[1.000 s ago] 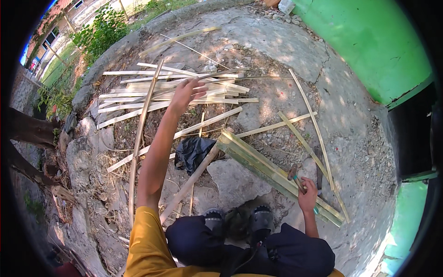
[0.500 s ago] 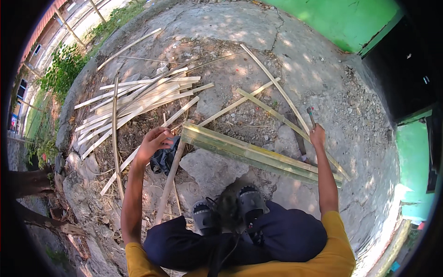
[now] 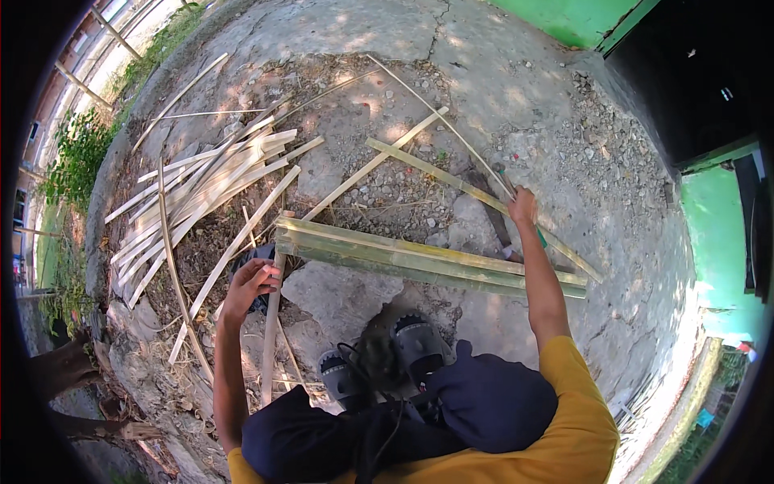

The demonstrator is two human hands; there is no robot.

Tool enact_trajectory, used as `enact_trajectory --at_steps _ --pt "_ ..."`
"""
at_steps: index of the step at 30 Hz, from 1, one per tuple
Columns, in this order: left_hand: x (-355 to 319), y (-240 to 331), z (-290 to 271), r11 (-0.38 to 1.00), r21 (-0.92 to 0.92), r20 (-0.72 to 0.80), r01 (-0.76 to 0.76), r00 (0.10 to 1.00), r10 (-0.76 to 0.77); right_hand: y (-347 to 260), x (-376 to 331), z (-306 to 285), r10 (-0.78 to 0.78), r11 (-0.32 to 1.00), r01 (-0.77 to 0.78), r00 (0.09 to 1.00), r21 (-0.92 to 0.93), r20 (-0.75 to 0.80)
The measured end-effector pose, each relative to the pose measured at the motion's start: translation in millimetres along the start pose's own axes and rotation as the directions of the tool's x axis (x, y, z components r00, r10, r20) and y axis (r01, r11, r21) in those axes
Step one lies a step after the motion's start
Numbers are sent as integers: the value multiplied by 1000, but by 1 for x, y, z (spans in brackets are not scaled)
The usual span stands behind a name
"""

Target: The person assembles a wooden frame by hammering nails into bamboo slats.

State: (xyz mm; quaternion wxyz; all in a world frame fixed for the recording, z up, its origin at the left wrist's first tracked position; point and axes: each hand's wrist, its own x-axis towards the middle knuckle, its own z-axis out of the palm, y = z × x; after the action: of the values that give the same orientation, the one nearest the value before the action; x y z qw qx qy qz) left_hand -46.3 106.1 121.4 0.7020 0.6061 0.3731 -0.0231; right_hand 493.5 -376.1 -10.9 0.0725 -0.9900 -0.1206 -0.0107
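Person sits low on cracked concrete, knees drawn up, black sandals (image 3: 385, 355) planted just below a split green bamboo section (image 3: 427, 258).

Bamboo section: lies flat on the ground directly ahead of the feet. Long axis runs roughly left to right across the view, tilted slightly, left end nearer the top, right end lower. Left end sits just right of the left hand; right end reaches past the right forearm.

Left hand (image 3: 251, 282): fingers curled around the upper part of a thin pale bamboo strip (image 3: 271, 339), which runs near-vertical in the view, its far end touching the left end of the green section. A dark cloth (image 3: 260, 256) lies under and behind this hand.

Right hand (image 3: 522, 206): clenched on a tool handle (image 3: 506, 179) (the blade or head is hidden by hand and strips; kind of tool cannot be told). The hand is beyond the green section, above a long diagonal strip (image 3: 476, 194) that crosses from upper centre toward lower right.

Surroundings: a pile of pale split strips (image 3: 201, 185) fans out at left, well apart from both hands. Green wall (image 3: 564, 12) at top right.
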Motion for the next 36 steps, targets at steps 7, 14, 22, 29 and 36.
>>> enact_trajectory --at_steps 7,14,22,29,36 --pt "15 2 13 995 31 69 -94 993 92 -8 8 -41 -176 982 177 984 -60 22" --pt "25 12 42 963 -35 -95 -266 961 262 12 -67 -83 -432 901 433 900 2 -57" --pt "74 -33 16 892 -385 -362 -235 928 88 37 -209 -75 -579 814 578 815 58 -6" --pt "89 -94 -4 922 -329 -490 -204 872 18 74 -259 -84 -563 825 564 826 32 -25" --pt "115 -112 -30 741 665 -470 -96 717 515 110 -283 -67 -336 942 336 942 -15 -4"
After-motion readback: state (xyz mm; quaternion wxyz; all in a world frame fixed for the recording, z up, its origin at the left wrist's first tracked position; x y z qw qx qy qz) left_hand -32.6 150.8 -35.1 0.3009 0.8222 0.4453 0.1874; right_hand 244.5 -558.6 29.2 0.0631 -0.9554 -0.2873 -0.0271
